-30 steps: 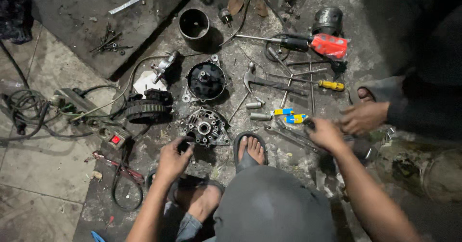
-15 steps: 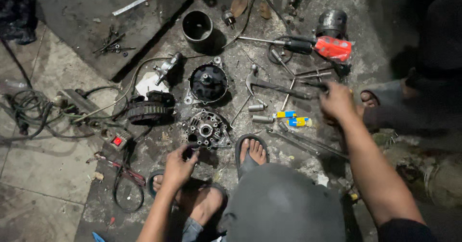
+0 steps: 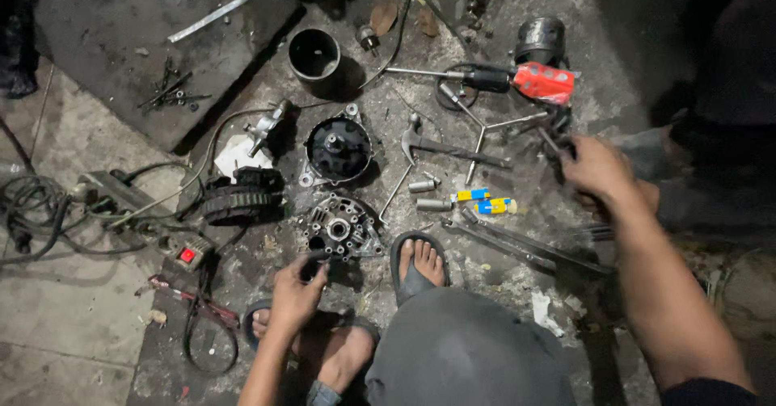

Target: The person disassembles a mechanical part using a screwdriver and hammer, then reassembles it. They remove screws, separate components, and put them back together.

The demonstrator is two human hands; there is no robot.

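A seated person's left hand (image 3: 297, 291) is closed around a small dark tool (image 3: 314, 262), its tip set against the lower left edge of a round metal housing (image 3: 339, 228) lying flat on the grimy floor (image 3: 105, 325), just ahead of a sandalled foot (image 3: 418, 262). The tool's long axis runs from the fist up and slightly right, pointing into the housing; the housing's open face and centre hub point straight up. The right hand (image 3: 596, 168) is stretched far to the right, fingers curled among a cluster of dark tools (image 3: 558, 127) near a red-cased tool (image 3: 543, 81); whether it has actually gripped one cannot be told, as that hand is blurred. A black end cover (image 3: 337, 149), a ribbed winding ring (image 3: 241, 199), a hammer (image 3: 440, 145) and loose sockets (image 3: 426, 196) lie between. With attention split towards the far reach, the left-hand tool could slip off the housing's rim and skid towards the bare toes, and the unclamped housing could shift on the gritty floor. Loose cable (image 3: 32, 212) at left is a snag risk.
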